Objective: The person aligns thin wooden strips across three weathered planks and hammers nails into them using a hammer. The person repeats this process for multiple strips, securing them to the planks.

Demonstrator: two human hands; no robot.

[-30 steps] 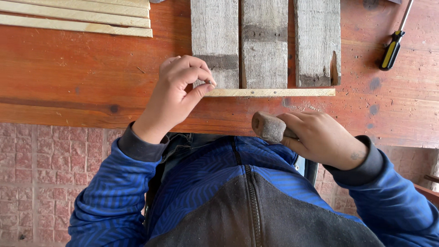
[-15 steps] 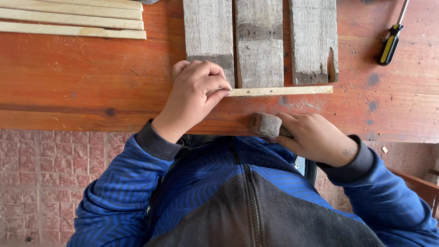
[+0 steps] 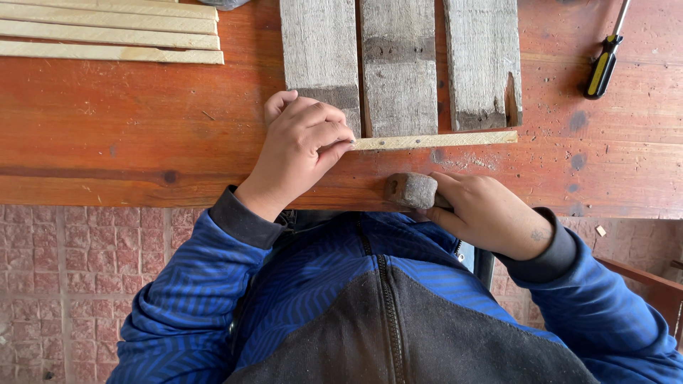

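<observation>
My left hand [image 3: 299,146] presses down on the left end of a thin pale wooden strip [image 3: 435,140] that lies across the near ends of three grey weathered planks [image 3: 398,67] on a reddish wooden table [image 3: 128,135]. My right hand [image 3: 487,213] grips a tool whose worn brown blocky head [image 3: 410,190] sticks out to the left, at the table's near edge just below the strip. Its handle is hidden in my fist.
Several pale wooden slats [image 3: 107,32] are stacked at the table's far left. A screwdriver with a yellow and black handle [image 3: 603,67] lies at the far right. Red brick paving [image 3: 78,284] shows below the table, and a wooden frame piece [image 3: 644,281] at the right.
My left hand has settled further onto the strip's left end. My right hand has lifted the blocky head slightly, closer to the table edge.
</observation>
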